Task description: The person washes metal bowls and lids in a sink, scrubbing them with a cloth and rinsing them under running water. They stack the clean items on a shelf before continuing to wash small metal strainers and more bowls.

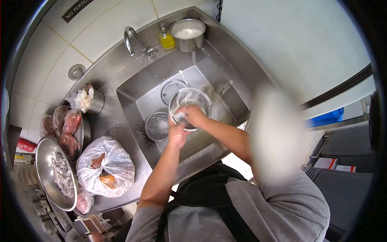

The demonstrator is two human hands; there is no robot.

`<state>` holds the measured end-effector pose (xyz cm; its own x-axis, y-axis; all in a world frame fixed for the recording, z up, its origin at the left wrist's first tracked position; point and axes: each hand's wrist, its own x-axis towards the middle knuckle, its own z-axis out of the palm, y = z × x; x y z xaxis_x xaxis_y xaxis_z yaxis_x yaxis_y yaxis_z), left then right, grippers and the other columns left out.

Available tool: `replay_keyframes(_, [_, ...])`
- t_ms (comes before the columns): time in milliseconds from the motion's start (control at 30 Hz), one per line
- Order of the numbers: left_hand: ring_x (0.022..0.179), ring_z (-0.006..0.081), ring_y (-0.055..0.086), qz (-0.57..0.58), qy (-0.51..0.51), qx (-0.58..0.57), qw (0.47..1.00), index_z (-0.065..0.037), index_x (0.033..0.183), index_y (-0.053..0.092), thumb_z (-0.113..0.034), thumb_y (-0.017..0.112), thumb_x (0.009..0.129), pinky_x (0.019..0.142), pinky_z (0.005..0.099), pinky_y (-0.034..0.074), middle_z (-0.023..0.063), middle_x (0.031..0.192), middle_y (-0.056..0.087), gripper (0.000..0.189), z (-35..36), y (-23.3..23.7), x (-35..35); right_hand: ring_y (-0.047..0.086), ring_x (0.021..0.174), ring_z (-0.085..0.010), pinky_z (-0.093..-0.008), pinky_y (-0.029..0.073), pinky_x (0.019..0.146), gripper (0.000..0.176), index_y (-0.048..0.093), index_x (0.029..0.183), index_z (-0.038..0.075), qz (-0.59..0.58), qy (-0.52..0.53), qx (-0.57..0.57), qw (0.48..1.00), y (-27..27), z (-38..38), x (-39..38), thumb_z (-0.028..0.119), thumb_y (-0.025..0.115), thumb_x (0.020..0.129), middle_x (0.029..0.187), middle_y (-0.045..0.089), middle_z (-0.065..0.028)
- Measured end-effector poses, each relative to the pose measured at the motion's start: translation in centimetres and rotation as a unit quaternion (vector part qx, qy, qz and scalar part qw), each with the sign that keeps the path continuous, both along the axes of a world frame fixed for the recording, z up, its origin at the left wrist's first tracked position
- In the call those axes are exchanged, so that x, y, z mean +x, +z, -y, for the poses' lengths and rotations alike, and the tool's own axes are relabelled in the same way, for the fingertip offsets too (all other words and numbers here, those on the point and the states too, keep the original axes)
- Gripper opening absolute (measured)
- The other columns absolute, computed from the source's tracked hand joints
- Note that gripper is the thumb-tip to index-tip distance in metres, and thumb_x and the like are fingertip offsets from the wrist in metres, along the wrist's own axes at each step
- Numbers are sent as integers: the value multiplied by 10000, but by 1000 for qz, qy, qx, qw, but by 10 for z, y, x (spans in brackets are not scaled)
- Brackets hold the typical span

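Over the steel sink, my left hand grips the near rim of a round metal bowl with suds inside. My right hand reaches into the bowl, its fingers closed on something too blurred and soapy to make out. Just left of the bowl a second round metal container lies in the sink. Behind it, partly hidden by the bowl, is a round piece with a metal rim.
A faucet, a yellow soap bottle and a pot with white foam line the sink's back. On the left stand a knotted plastic bag, a colander, bagged meat and a small pot.
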<state>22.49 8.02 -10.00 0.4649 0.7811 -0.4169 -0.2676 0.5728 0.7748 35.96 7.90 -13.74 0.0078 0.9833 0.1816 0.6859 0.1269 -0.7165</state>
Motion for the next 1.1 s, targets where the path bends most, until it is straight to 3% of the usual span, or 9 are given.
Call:
replay_keyframes(133, [1019,305,612,-116,-67,32,990,-199,1374,306,128,393,795,705,433,603,126,1262,491,671,-1,-24,-17,622,1027,-255,-496,425,936,251,730,964,193,399,100,-79,908,6,5,36,118,627,748,1000,696,-46])
replay_keyframes(267, [987,309,627,-19,-7,2,1000,-208,1377,296,131,391,795,674,410,607,134,1264,506,680,10,-25,5,572,1127,-228,-439,411,953,285,707,1031,248,169,-11,28,985,-17,10,13,158,576,795,1122,669,-30])
replay_keyframes(433, [1012,300,609,-61,-53,7,997,-228,1383,286,113,408,796,662,432,598,133,1263,487,691,5,-16,-8,557,1127,-207,-435,399,995,232,720,967,217,319,165,-125,925,18,11,54,157,608,773,1149,642,14])
replay_keyframes(533, [970,294,641,-94,-50,-41,993,-230,1417,253,83,424,806,578,355,584,133,1279,497,707,13,-18,6,564,1133,-212,-447,386,974,188,721,907,159,435,203,184,858,25,1,79,198,598,771,1171,641,3])
replay_keyframes(633, [921,272,650,-97,-56,-3,994,-219,1414,256,67,416,820,539,347,581,128,1262,510,679,-3,-3,7,557,1128,-212,-451,416,935,171,713,854,82,398,191,198,875,31,7,67,178,594,778,1140,634,-34])
replay_keyframes(733, [887,262,663,-110,-55,19,992,-199,1403,290,-13,417,916,506,340,585,134,1215,550,537,-8,-19,14,580,1070,-261,-461,448,889,186,680,920,27,382,28,-131,914,19,38,24,138,563,828,1109,626,-131])
replay_keyframes(900, [886,267,660,-91,4,-87,992,-166,1339,349,-198,411,1013,528,375,597,136,1182,571,334,21,-19,33,619,937,-365,-415,474,862,380,563,1114,-52,-258,-210,-66,941,-70,-17,7,250,563,884,988,635,-244])
replay_keyframes(967, [909,260,654,-106,-16,-91,990,-158,1319,354,-243,388,1024,529,379,595,116,1184,573,308,17,-25,36,623,961,-377,-433,478,850,373,548,1122,-65,-210,-257,19,943,-77,-5,8,244,530,914,996,641,-247])
replay_keyframes(1100, [828,234,660,-110,-30,-36,993,-163,1326,382,-241,396,1020,509,369,588,101,1150,587,316,0,-34,25,613,1031,-356,-432,476,870,318,586,1139,-5,-62,-120,-254,958,-29,14,26,155,579,865,1125,617,-220])
